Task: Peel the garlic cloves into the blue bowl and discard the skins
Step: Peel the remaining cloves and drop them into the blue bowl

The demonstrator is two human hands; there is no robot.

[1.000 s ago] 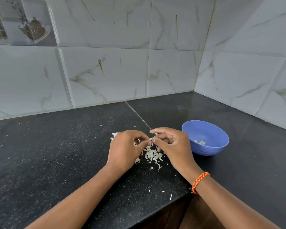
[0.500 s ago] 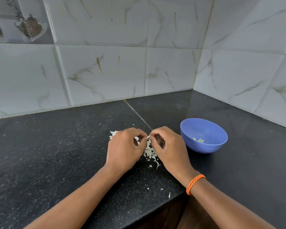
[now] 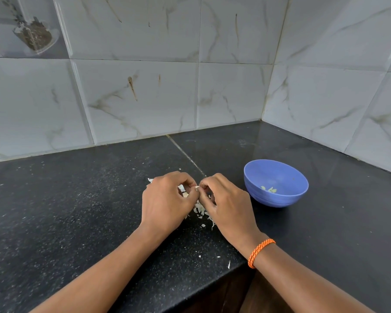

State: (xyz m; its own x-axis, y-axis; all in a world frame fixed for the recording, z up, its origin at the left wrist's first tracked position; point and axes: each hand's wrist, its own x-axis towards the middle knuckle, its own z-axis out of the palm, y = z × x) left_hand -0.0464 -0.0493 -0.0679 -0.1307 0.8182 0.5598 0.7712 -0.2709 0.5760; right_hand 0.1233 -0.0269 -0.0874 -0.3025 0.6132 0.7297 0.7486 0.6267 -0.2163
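Observation:
My left hand and my right hand meet fingertip to fingertip above the counter, both pinching a small garlic clove that is mostly hidden by the fingers. Under and between them lies a heap of white garlic skins. The blue bowl stands just right of my right hand and holds a few pale peeled cloves.
The black speckled counter runs into a tiled corner at the back right. Its front edge steps inward below my right wrist, where stray skin flakes lie. An orange band circles my right wrist.
My right hand's fingers, stretched out a second ago, have curled in to pinch the clove; both hands have drawn closer together over the skins.

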